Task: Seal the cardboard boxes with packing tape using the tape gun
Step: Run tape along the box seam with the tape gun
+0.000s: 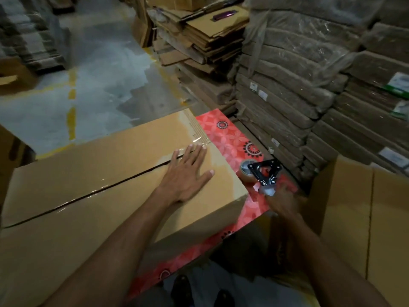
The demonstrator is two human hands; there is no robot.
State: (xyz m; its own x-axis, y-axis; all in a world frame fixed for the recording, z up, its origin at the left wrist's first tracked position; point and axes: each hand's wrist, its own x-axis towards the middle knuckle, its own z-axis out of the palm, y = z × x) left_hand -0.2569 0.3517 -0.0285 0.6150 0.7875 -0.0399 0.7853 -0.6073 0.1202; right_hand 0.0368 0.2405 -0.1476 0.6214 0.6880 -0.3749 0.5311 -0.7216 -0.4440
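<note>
A large brown cardboard box (93,173) lies on a red patterned surface (230,138), its top flaps closed with clear tape glinting along the centre seam. My left hand (188,173) presses flat on the box top near the right end of the seam, fingers spread. To the right of the box, my right hand (282,200) grips the handle of a black tape gun (264,173) carrying a brown tape roll (247,173). The gun hovers just above the red surface, apart from the box.
Another brown box (365,218) stands at the right. Stacks of flattened cardboard (199,41) and plastic-wrapped bundles (309,74) fill the back right. Grey concrete floor (99,74) with yellow lines lies beyond the box. My shoes (183,286) show at the bottom.
</note>
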